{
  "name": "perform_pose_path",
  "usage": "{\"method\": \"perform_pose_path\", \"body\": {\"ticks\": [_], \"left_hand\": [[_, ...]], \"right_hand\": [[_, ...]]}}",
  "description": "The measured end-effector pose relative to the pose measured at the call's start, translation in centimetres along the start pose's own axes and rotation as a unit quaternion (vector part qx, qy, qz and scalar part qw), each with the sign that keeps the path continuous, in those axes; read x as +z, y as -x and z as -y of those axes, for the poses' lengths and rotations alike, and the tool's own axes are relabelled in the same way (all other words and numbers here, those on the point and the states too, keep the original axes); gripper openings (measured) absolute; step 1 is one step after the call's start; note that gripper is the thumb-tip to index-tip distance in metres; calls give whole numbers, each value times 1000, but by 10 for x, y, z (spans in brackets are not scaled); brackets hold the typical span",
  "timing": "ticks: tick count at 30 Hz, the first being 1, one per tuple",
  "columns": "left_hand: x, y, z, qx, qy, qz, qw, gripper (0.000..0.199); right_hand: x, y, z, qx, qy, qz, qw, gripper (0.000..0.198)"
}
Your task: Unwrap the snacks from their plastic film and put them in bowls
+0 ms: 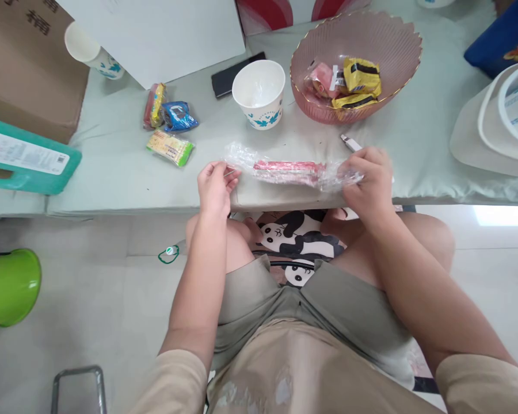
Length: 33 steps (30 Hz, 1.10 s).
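Near the table's front edge, a clear, crinkled plastic package with a long red item inside (289, 168) is stretched between my two hands. My left hand (216, 183) pinches its left end with thumb and finger. My right hand (370, 183) is closed round the right end, bunching up the plastic. What the red item is, I cannot make out. Just behind the package stands a white paper cup (261, 95) with blue leaf print. A small white-and-dark object (350, 143) lies by my right hand, partly hidden by it.
A pink scalloped bowl (397, 43) holds several wrapped snacks. More snack packets (171, 148) lie at the left. A black flat object (223, 80) rests behind the cup. White bins (475, 132) stand at the right, a cardboard box (38, 75) and a teal-edged object (64, 172) at the left.
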<state>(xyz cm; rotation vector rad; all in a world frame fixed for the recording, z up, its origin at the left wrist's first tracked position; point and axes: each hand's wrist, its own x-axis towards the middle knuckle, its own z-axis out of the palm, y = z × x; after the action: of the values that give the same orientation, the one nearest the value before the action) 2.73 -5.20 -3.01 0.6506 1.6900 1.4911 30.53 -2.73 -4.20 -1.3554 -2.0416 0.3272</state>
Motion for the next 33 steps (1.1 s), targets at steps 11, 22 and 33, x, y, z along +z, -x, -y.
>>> {"method": "perform_pose_path", "body": {"ticks": [11,22,33], "left_hand": [[-34,-10,-3,149,-82,101,980,52],[-16,-21,-11,190,-62,44,979,17],[36,-67,3,172,-16,19,985,29]], "right_hand": [[-9,-1,2,-28,-127,-26,991,38],[1,-21,15,132,-169,-125,969,10],[6,-28,37,15,-36,-134,990,29]]}}
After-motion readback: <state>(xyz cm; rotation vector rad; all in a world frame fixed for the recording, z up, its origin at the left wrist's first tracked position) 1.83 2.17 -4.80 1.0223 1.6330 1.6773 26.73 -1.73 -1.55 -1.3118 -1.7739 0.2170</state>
